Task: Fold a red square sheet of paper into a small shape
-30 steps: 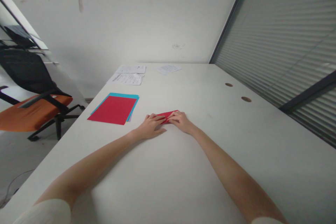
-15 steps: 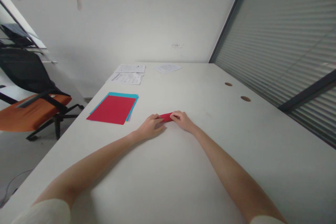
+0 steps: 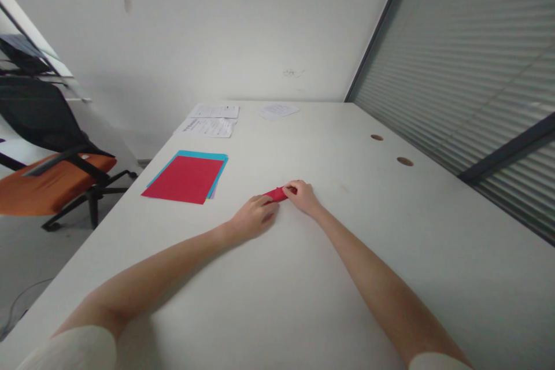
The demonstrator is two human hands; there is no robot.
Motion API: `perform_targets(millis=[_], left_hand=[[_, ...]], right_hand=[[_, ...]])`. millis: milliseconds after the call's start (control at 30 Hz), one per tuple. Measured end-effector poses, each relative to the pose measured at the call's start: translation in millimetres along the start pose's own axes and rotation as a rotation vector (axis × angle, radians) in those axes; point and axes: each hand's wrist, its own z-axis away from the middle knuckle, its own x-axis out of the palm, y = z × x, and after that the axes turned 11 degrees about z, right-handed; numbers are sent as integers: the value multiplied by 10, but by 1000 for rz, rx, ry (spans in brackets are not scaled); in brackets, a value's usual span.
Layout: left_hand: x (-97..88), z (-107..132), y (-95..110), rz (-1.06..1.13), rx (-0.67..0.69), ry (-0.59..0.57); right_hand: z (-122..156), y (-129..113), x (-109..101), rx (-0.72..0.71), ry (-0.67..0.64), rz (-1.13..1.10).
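A small folded piece of red paper [image 3: 277, 193] lies on the white table [image 3: 303, 277] between my two hands. My right hand [image 3: 303, 197] has its fingers curled and pinched on the paper's right end. My left hand [image 3: 255, 217] lies palm down just left of and nearer than the paper, its fingertips pressing the paper's left end, fingers close together. Most of the folded paper is hidden under the fingers.
A stack of coloured sheets, red on top of blue [image 3: 184, 178], lies to the left. Printed white papers [image 3: 208, 126] and another sheet [image 3: 278, 110] lie at the far end by the wall. Two cable holes [image 3: 404, 161] sit at right. An orange office chair [image 3: 47, 182] stands left of the table.
The red paper has been folded narrower and looks smaller. My left hand has slid a little toward me and to the right; my right hand stays on the paper's right end.
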Motion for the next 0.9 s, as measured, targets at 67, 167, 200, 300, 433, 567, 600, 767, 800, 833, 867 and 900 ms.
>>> perform_targets(millis=[67,167,200,300,433,567,600,767,800,833,867,900], left_hand=[[8,3,-2,1,-31,35],[15,9,-6,5,-58,49],[14,10,-7,9,-54,39],[5,9,-16,22,-53,20],[-7,8,-51,11,-110,36],[-22,6,-60,-67,-125,-1],[-28,4,-55,-88,-131,-12],[-55,-9,-27,-172,-129,-50],[-60,-11,-23,-187,-123,-55],[-64,-12,-20,-202,-118,-60],[-69,-11,-17,-215,-115,-65],[-73,-11,-14,-225,-113,-67]], right_hand=[[0,-12,-5,8,-8,-1],[1,-18,-28,12,-27,-10],[1,-11,-45,13,-32,-11],[-1,48,-126,-61,-98,-51],[-9,151,-243,-312,-263,-74],[-21,169,-277,-361,-316,-1],[-23,163,-280,-369,-335,7],[-14,147,-334,-382,-411,-12],[-10,148,-349,-376,-419,-26],[-6,149,-363,-371,-424,-44],[-4,152,-373,-367,-427,-68],[-2,155,-379,-364,-429,-97]])
